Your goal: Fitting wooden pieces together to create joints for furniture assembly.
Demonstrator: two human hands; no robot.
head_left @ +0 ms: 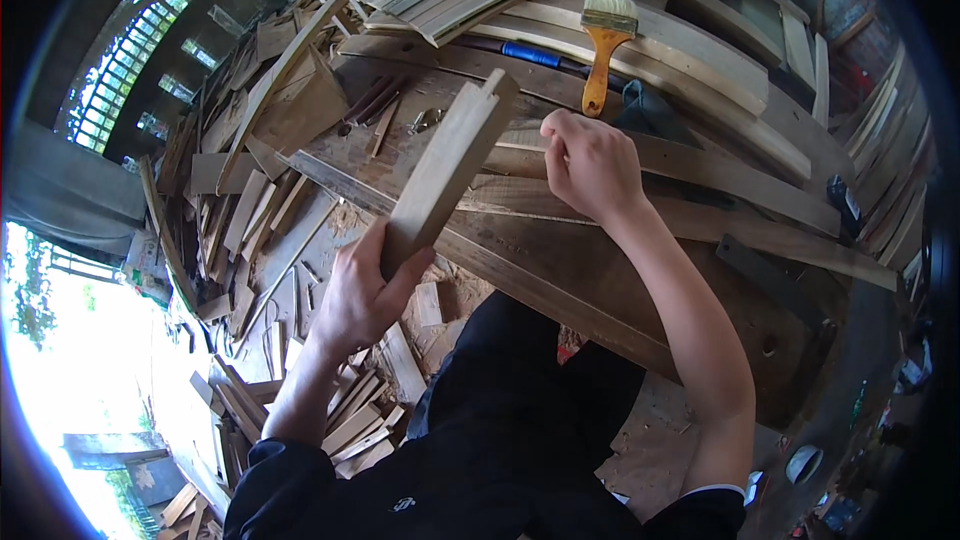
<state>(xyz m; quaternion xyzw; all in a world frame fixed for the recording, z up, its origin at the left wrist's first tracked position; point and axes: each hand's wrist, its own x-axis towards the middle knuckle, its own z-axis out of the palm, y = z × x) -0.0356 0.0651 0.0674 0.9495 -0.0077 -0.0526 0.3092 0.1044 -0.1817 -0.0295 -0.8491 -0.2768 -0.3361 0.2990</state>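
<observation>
My left hand (362,290) is closed round the lower end of a squared wooden piece (450,165), which slants up to the right. A stepped, tenon-like cut shows at its far end. To the right of that end, my right hand (600,168) is held in a fist over the workbench, apart from the piece. Whether anything small is pinched in its fingers is hidden. Just beyond the right hand lies a flat paintbrush (602,50) with pale bristles and an orange-brown wooden handle, its handle end close to my knuckles.
A blue-handled tool (530,54) lies beside stacked boards (690,50) at the back of the workbench (600,275). Toward the right lies a dark handsaw-like blade (765,275). Pliers-like tools (372,100) rest farther left. Wood offcuts (355,425) and shavings cover the floor at left.
</observation>
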